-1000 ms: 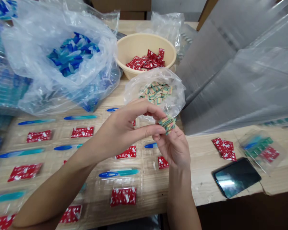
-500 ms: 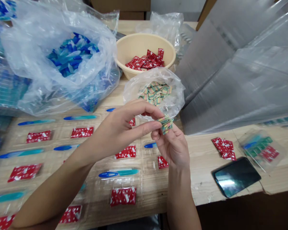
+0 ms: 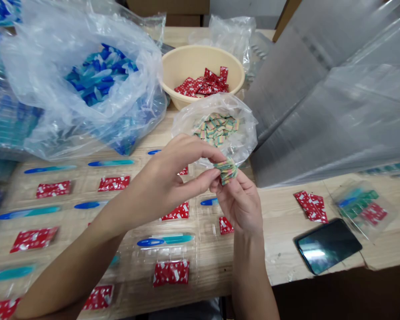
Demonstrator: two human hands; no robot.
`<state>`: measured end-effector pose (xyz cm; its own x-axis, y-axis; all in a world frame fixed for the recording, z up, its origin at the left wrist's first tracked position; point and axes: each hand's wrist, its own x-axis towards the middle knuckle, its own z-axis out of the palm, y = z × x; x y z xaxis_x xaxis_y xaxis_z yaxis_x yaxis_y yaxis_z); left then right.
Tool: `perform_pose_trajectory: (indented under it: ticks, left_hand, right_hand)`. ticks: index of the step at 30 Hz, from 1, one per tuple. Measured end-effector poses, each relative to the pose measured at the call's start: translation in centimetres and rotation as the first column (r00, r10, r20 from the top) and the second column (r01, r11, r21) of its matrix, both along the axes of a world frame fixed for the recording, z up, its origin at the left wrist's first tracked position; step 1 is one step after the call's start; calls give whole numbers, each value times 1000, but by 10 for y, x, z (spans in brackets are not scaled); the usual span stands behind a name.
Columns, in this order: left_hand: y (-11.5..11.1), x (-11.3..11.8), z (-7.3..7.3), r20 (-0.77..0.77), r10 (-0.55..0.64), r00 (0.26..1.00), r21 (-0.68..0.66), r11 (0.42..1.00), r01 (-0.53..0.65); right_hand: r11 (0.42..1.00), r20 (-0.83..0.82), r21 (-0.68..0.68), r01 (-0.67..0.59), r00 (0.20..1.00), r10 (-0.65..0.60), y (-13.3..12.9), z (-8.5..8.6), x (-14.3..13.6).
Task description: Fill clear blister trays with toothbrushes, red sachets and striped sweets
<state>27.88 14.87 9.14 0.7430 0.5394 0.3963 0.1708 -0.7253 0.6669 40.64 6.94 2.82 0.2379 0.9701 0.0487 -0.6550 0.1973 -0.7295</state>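
Fingers (image 3: pixel 203 183) a bit apart, my left hand (image 3: pixel 173 173) and right hand (image 3: pixel 242 204) pinch striped bits (image 3: pixel 227 171), a bag (image 3: pixel 246 138) at twelve o'clock.

Green-yellow-pink pieces (image 3: pixel 227 170), unevenly stacked, between left grip (image 3: pixel 173 172) and right grip (image 3: pixel 242 203).

green, yellow and pink striped pieces (image 3: pixel 226 170), white-dotted red packets (image 3: pixel 171 272), blue-and-teal tools (image 3: pixel 180 240), cream bowl (image 3: pixel 186 62)

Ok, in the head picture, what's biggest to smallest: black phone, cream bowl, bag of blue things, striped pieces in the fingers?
1. Bag of blue things
2. Cream bowl
3. Black phone
4. Held striped pieces
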Motion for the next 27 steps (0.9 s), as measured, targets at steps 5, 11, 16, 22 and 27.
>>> perform_pose_trajectory:
  ticks: [5, 11, 16, 22, 27]
  left_hand:
    - [3, -2, 0, -1, -26, 1000, -37, 999, 26]
    - [5, -5, 2, -30, -9, 1000, -26, 1000, 8]
    - [-4, -4, 3, -41, 60, 997, 226, 973, -50]
    - [-6, -7, 2, -100, 127, 987, 195, 975, -105]
    - [-11, -13, -2, -93, 182, 979, 294, 944, -148]
  right_hand:
    - [999, 62, -21, 26, 998, -25, -1, 5, -2]
    - [998, 115, -50, 29, 993, -23, -2, 5, -2]
    - [997, 169, -42, 65, 984, -57, -3, 0, -3]
    - [998, 294, 4, 56, 954, -55, -6, -5, -3]
    - [993, 430, 25, 116, 896, -115, -6, -3, -5]
